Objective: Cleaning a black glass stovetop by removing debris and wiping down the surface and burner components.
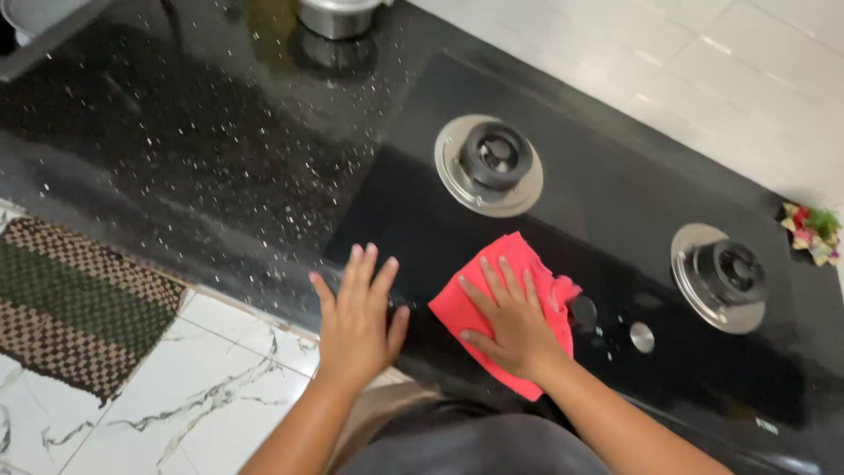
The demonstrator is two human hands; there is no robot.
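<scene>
The right hand [514, 321] is lying flat, fingers spread wide, pressing on a pink cloth [492, 321] at lower centre of the frame; it is gripping nothing, only resting palm-down. The cloth is sitting on the black glass hob [580, 202], near its front edge, just left of a dark knob [582, 310] and a silver knob [642, 337]. The left hand [356, 321] is also lying open, fingers stretched, touching the front edge of the speckled black bench [176, 158] just left of the cloth, with the two hands apart.

The right hand is covering the middle of the cloth, so its folds beneath cannot be made out. A steel pot [338, 16] is being cut off by the top edge, and a small flower bunch [813, 233] is sitting at the far right edge.

Two burners [490, 163] [721, 274] are standing above and to the right of the cloth, with bare glass lying between them. A woven mat [70, 303] is lying on the marble floor [220, 396] at lower left.
</scene>
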